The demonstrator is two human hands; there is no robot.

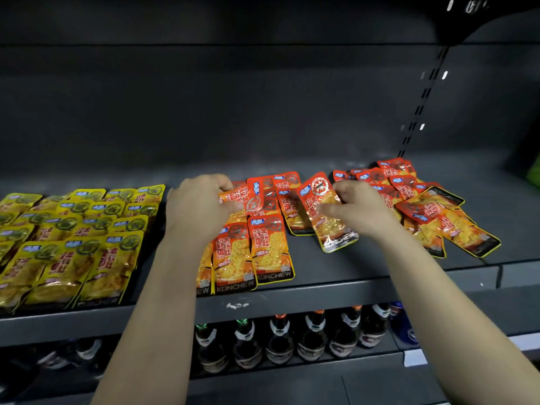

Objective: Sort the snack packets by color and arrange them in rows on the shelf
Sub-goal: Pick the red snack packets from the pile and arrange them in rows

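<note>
Yellow snack packets (73, 241) lie in overlapping rows on the left of the dark shelf (321, 290). Red-orange packets (268, 247) form short rows at the middle. A loose heap of red-orange packets (432, 209) lies to the right. My left hand (201, 206) pinches one red-orange packet (248, 200) lying sideways over the middle rows. My right hand (353, 209) holds another red-orange packet (327, 211), tilted, just right of the rows.
Dark bottles (280, 340) stand in a line on the shelf below. The shelf's back wall (263, 112) is bare and dark, with a slotted upright (420, 97) at the right. Something green (534, 171) shows at the far right edge.
</note>
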